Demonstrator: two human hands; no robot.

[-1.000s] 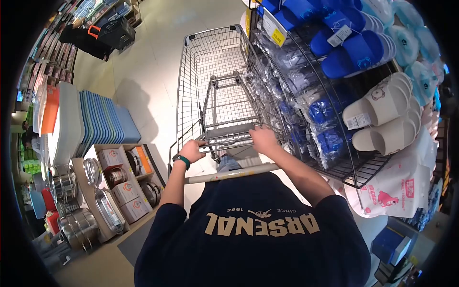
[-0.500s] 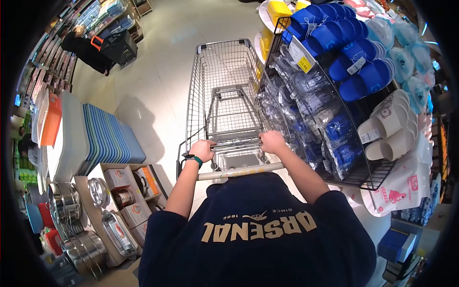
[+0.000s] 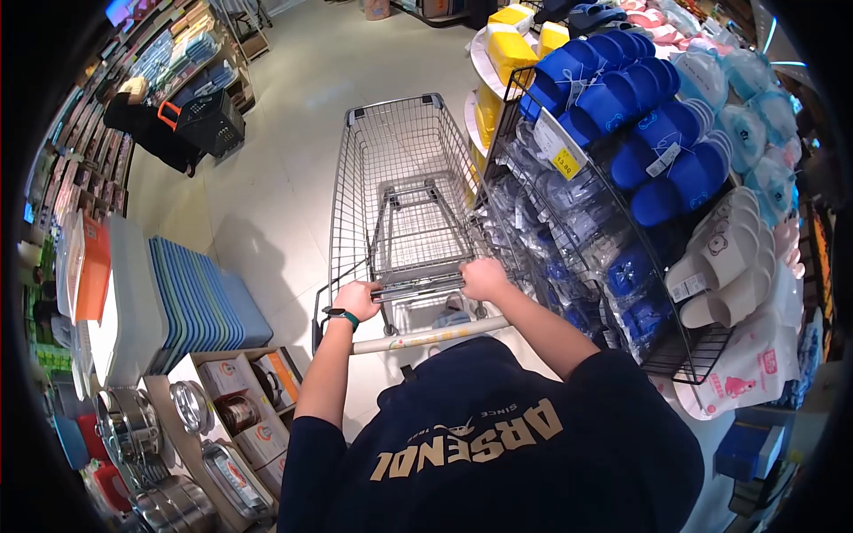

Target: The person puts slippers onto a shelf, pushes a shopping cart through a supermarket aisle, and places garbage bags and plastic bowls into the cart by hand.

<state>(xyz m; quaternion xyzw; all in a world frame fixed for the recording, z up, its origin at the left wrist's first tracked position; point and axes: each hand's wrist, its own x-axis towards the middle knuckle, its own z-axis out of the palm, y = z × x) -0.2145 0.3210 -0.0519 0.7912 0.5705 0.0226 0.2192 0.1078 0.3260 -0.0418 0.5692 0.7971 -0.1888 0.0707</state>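
Observation:
Both hands are closed on the rear bar [image 3: 418,286] of a metal wire shopping cart [image 3: 393,103]. My left hand [image 3: 359,300], with a dark watch on a green band at its wrist, wraps the bar's left end. At the right end my right hand [image 3: 484,279] grips it, the thumb side turned inward. The cart's cream push handle [image 3: 431,337] runs between my forearms and the bar, close to my torso, and neither hand is on it. Nothing lies in the wire basket; floor and lower frame show through the mesh.
Close on the right stands a black wire rack [image 3: 613,169] with blue slippers [image 3: 613,93] and white slippers [image 3: 724,258]. Stacked blue boards [image 3: 200,298] and steel pots [image 3: 129,422] line the left. Farther off, a person in black [image 3: 147,133] is beside a dark basket [image 3: 209,123].
The cart and both hands sit slightly further left and lower in view. The shelves and the person have shifted in view too. My grip stays the same.

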